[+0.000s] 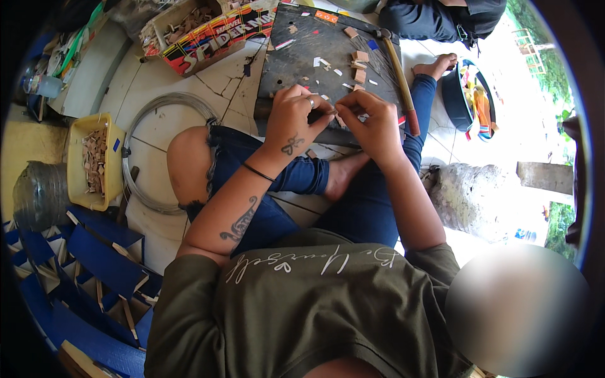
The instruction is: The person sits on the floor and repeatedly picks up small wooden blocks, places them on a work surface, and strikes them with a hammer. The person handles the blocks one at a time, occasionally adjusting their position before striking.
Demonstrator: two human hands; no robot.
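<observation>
Both hands meet over the near edge of the dark work board point(302, 44) that lies on the tiled floor in front of the seated person. The left hand point(295, 116) is curled shut, its fingertips pinching one end of a small pale piece point(337, 112); the right hand point(372, 123) is closed on the other end, so the piece sits between the two hands, just above the board's near edge. What the piece is made of is too small to tell. Small wooden blocks point(359, 66) and paper scraps lie farther back on the board, and a wooden-handled hammer point(400, 75) rests along its right side. Left of the board, a coil of wire point(135, 183) rings the floor beside a yellow tub point(75, 164) of wood bits.
</observation>
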